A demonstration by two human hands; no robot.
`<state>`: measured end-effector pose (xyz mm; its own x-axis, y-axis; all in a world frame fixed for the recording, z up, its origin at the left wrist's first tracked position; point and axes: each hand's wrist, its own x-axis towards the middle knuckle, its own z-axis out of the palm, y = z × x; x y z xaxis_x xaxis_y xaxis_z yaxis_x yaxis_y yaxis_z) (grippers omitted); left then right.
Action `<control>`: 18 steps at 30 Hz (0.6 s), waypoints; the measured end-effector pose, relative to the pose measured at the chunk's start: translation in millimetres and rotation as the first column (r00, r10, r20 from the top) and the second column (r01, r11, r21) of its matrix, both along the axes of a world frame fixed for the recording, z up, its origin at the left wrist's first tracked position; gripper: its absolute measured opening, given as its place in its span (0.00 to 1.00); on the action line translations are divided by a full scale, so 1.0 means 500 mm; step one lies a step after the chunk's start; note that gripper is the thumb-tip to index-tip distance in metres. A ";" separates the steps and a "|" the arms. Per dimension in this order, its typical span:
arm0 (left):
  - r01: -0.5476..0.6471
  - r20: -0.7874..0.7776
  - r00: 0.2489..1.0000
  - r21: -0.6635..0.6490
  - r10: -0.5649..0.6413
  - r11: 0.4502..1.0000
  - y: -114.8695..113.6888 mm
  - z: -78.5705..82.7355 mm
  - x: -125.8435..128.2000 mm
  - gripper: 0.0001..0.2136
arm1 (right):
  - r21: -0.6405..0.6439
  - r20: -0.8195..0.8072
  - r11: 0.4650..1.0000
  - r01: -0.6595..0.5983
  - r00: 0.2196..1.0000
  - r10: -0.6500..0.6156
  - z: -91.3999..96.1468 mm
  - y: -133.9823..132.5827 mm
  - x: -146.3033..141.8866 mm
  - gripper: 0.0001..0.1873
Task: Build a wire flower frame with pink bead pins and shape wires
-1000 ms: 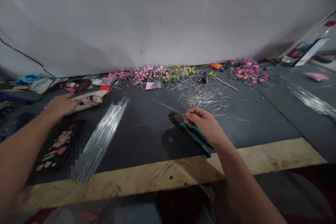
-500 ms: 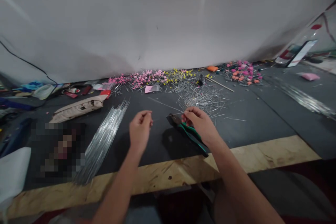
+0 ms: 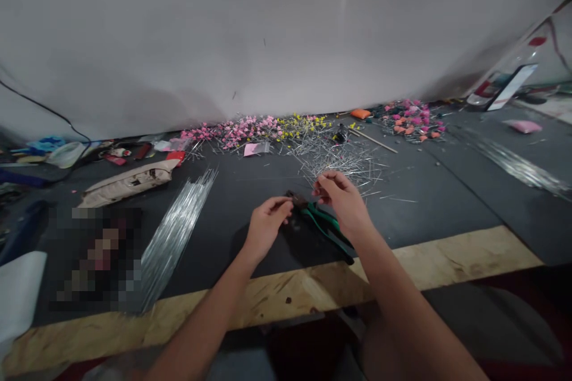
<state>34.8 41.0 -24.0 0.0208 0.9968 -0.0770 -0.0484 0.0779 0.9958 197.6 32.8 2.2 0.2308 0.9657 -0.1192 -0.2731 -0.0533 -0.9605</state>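
Observation:
My right hand (image 3: pixel 339 199) is closed in a pinch above the table. A thin, faint wire (image 3: pixel 272 178) reaches out to the left from its fingertips. My left hand (image 3: pixel 268 223) is closer to the table's front edge, thumb and fingertips pressed together; whatever they hold is too small to make out. Between and below the hands lie green-handled pliers (image 3: pixel 328 229), their dark jaws just beside my left fingertips. Behind my right hand spreads a loose pile of short cut wires (image 3: pixel 353 164).
A bundle of long straight wires (image 3: pixel 179 238) lies at left, beside a beige pouch (image 3: pixel 127 183). Along the white wall are pink-tipped wires (image 3: pixel 245 129), yellow-tipped ones (image 3: pixel 308 123) and a pink-orange cluster (image 3: pixel 415 120). A phone (image 3: pixel 512 88) leans against a bottle (image 3: pixel 491 84) at right.
My left hand has moved right and slightly down, nearer the pliers' jaws. My right hand has risen a little, and the wire at its fingertips now lies more level.

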 end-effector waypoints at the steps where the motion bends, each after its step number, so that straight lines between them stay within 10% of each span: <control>1: 0.054 0.028 0.998 -0.008 -0.054 0.999 0.001 0.003 0.014 0.11 | -0.006 0.004 1.000 -0.028 1.000 0.028 -0.003 0.000 -0.006 0.09; 6: 0.237 0.359 0.909 -0.022 -0.214 0.971 0.022 0.007 0.036 0.09 | -0.006 0.061 0.988 -0.156 0.986 0.156 -0.014 -0.001 -0.027 0.08; 18: 0.264 0.395 0.891 -0.050 -0.224 0.963 0.032 -0.002 0.036 0.07 | -0.003 0.152 0.964 -0.267 0.952 0.264 -0.023 -0.009 -0.018 0.05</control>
<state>52.6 56.8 -24.7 0.3102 0.9440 -0.1123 -0.3904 0.2342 0.8904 188.4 28.3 -9.3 -0.0201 0.9961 -0.0854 -0.1041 -0.0870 -0.9907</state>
